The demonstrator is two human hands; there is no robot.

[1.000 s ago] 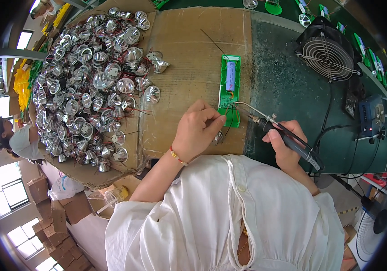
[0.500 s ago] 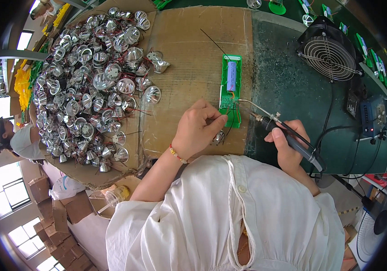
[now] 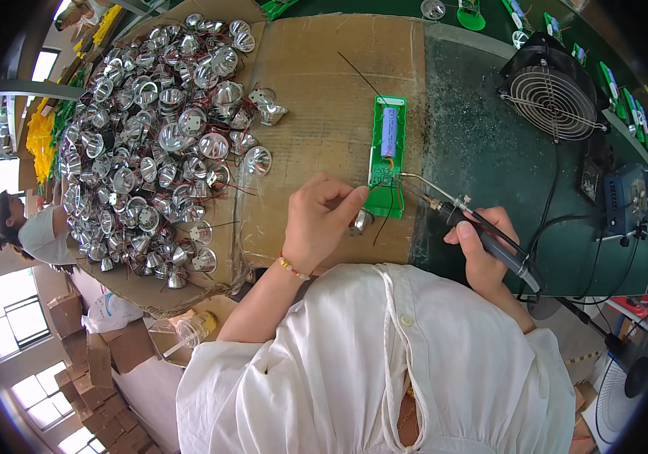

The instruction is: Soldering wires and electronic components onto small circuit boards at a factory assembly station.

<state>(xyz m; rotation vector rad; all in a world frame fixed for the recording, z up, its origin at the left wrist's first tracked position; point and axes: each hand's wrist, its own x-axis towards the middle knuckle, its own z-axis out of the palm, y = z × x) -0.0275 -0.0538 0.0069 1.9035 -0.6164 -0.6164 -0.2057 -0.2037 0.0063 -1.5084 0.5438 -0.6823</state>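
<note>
A long green plastic housing (image 3: 377, 168) lies on the cardboard, with a lilac cylindrical battery (image 3: 390, 132) and a small green circuit board (image 3: 382, 174) in it. My left hand (image 3: 319, 218) is closed in a pinch at the board's left edge, on what looks like a thin wire. Below its fingertips sits a silver lamp reflector (image 3: 362, 222), partly hidden by the hand. My right hand (image 3: 483, 246) grips a soldering iron (image 3: 496, 248) with a thin curved metal tube fixed along it. The tips of iron and tube reach the board's right side.
Many silver reflectors (image 3: 171, 138) with red and black wires are heaped on cardboard at left. At right stand a black fan (image 3: 551, 94) with a wire guard and a blue control box (image 3: 624, 200). More green housings (image 3: 630, 110) line the far right edge. Another person (image 3: 36, 227) is at far left.
My left hand has shifted slightly left and down, uncovering more of the housing's lower end and the reflector. The iron stays at the board.
</note>
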